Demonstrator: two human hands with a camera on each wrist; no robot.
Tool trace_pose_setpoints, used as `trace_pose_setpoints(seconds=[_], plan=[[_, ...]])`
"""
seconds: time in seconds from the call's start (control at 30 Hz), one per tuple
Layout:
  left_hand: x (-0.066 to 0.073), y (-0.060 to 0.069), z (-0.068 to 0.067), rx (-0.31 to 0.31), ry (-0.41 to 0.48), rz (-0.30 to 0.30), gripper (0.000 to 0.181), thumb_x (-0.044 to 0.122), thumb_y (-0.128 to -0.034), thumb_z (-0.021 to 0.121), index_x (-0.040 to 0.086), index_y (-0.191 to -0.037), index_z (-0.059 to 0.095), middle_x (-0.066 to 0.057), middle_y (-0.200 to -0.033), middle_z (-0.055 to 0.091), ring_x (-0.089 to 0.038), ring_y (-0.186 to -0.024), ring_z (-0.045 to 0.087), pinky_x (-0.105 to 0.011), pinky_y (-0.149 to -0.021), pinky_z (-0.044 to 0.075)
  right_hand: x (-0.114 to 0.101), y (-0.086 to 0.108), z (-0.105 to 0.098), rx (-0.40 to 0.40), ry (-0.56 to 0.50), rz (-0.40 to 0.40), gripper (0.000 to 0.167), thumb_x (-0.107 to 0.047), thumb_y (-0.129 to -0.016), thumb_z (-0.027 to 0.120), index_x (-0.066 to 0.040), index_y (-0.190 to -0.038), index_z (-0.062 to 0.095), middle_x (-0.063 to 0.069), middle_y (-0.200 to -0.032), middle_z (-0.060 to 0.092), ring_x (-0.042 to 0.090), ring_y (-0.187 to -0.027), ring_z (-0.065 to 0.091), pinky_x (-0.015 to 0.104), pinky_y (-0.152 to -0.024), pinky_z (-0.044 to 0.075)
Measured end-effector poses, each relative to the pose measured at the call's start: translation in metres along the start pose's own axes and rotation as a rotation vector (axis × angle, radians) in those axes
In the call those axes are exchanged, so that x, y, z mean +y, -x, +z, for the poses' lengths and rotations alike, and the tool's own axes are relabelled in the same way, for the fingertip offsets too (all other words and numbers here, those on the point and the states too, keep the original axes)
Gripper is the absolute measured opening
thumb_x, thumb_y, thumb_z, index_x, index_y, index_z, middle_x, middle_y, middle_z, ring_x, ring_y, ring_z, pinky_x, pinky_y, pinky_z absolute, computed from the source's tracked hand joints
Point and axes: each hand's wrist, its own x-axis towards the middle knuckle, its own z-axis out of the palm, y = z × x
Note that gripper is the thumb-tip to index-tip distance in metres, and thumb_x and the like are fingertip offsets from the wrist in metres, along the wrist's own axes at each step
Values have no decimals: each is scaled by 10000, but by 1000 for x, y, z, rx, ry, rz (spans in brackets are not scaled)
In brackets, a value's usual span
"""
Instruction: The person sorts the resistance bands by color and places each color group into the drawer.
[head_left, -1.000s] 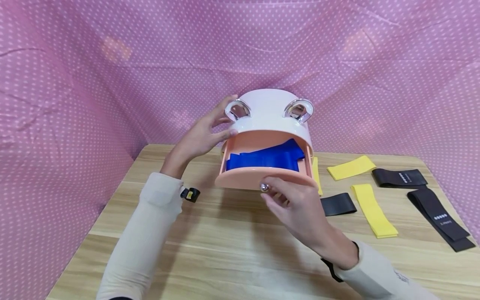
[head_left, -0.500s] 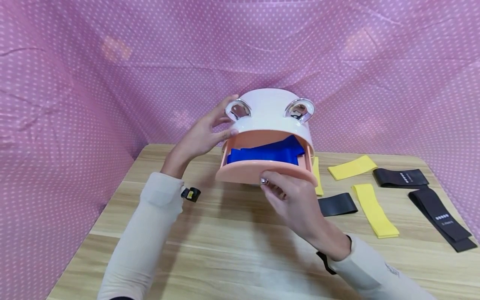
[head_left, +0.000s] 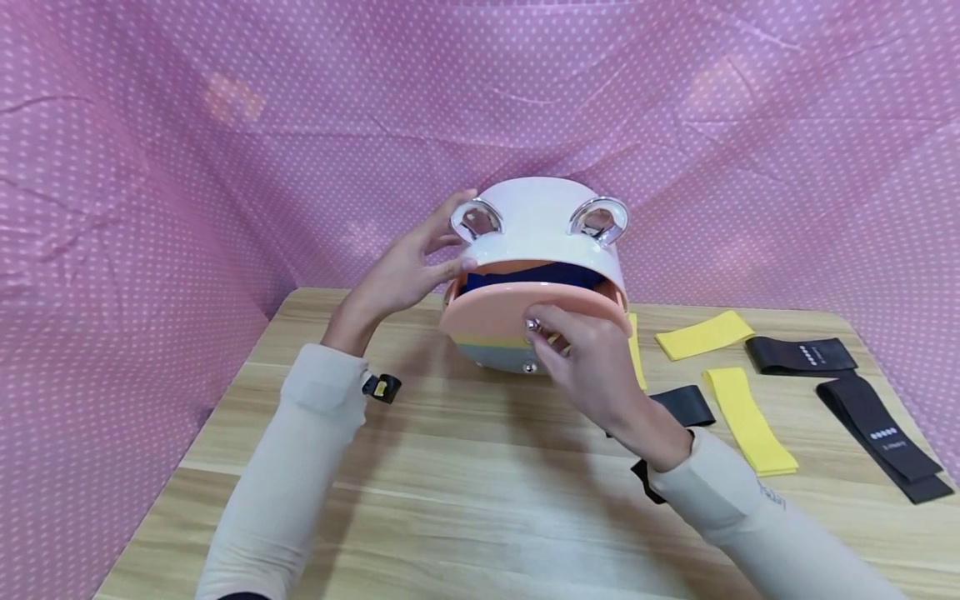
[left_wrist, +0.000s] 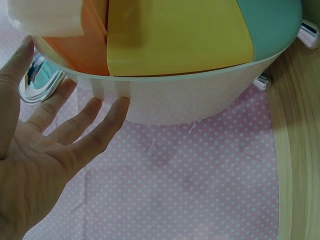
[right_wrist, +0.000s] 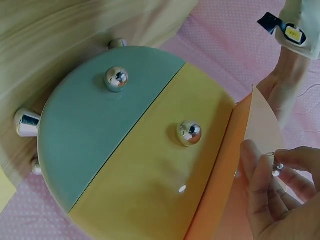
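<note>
A white, round-topped drawer cabinet (head_left: 536, 221) with silver ear-shaped trims stands on the table. Its top peach drawer (head_left: 483, 310) is partly out, and dark blue fabric bands (head_left: 558, 273) show in the gap above its front. My right hand (head_left: 596, 362) pinches that drawer's silver knob (right_wrist: 278, 169) between thumb and fingers. Spread along the cabinet's left side, my left hand (head_left: 405, 271) touches the white wall with nearly straight fingers (left_wrist: 114, 115), the thumb near the front rim. Below, the yellow drawer (right_wrist: 165, 160) and the green drawer (right_wrist: 107, 117) sit closed.
Right of the cabinet lie yellow bands (head_left: 750, 421) and black bands (head_left: 802, 356) on the wooden table (head_left: 450, 500). One black band (head_left: 684, 407) is partly behind my right forearm. A pink dotted cloth (head_left: 360, 125) hangs around the back and sides.
My right hand has pushed the peach drawer inward and up in view, hiding most of the blue bands. The lower drawer fronts have come into sight. My left hand stays put.
</note>
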Motion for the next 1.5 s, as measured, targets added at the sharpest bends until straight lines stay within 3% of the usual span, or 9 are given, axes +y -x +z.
trace_pose_setpoints(seconds=[0.17,0.37,0.8,1.0,1.2,1.5], plan=[[-1,0,0,-7,26,7,824,435,-985,715,643,-1580,185,149,-1731,240,-262,-1471,506,-693,-1144,422,6,-6,2,-8,-11,16,119,15,-915,760,-19,-1029,760,98,-870,773,193,-739,737,345,-624,635],[-3,-1,0,-13,63,22,823,445,-968,737,655,-1565,211,108,-1723,288,-242,-1456,522,-606,-1113,495,14,-14,4,-18,-11,50,125,17,-923,745,-11,-1043,762,114,-890,786,198,-730,741,355,-627,636],[-1,-2,0,-21,97,34,1007,374,-877,860,548,-1624,207,41,-1714,333,-290,-1484,486,-640,-1172,425,18,-22,7,-24,-16,106,171,8,-939,730,5,-1107,766,159,-971,802,237,-739,763,353,-656,651],[0,-2,0,-13,80,37,1007,350,-881,860,526,-1632,212,50,-1717,321,-286,-1477,496,-618,-1164,444,17,-12,7,-23,-82,180,253,20,-946,719,11,-1198,705,155,-1016,784,248,-832,758,375,-689,651],[-1,-2,0,-10,69,41,994,330,-895,848,561,-1617,205,57,-1726,292,-297,-1478,496,-605,-1153,465,22,6,11,-46,-64,263,208,32,-939,696,17,-1143,657,161,-932,754,269,-789,733,441,-680,644],[-1,-2,0,-16,72,48,993,328,-905,840,534,-1632,194,49,-1722,308,-288,-1487,486,-583,-1139,485,40,28,29,-116,-58,199,224,-6,-932,750,-24,-1154,734,137,-974,796,247,-789,765,379,-695,653]])
